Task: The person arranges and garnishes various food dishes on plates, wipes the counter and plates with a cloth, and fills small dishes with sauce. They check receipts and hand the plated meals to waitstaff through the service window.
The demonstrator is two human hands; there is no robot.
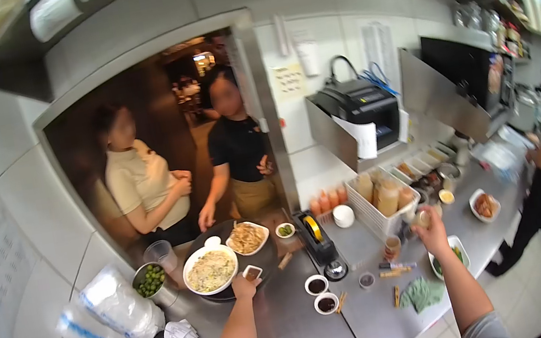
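My left hand [244,287] is closed on a small white sauce dish [253,272] with brown sauce in it, at the near edge of a dark round tray [267,255]. Beside it on the tray are a large white bowl of pale, shredded-looking food [210,272] and a white dish of brownish food [248,237]. Raised over the right side of the counter, my right hand [431,231] grips a small, pale, see-through container [423,218], too small to make out well. Below that hand lies a white dish with green vegetables [451,257].
Two people stand at the serving opening, one reaching toward the tray. Dark sauce bowls [327,303], a tape dispenser [316,236], a call bell [335,270] and a bottle basket [384,200] stand mid-counter. A green cloth [422,295] lies near the front edge. Another person works far right.
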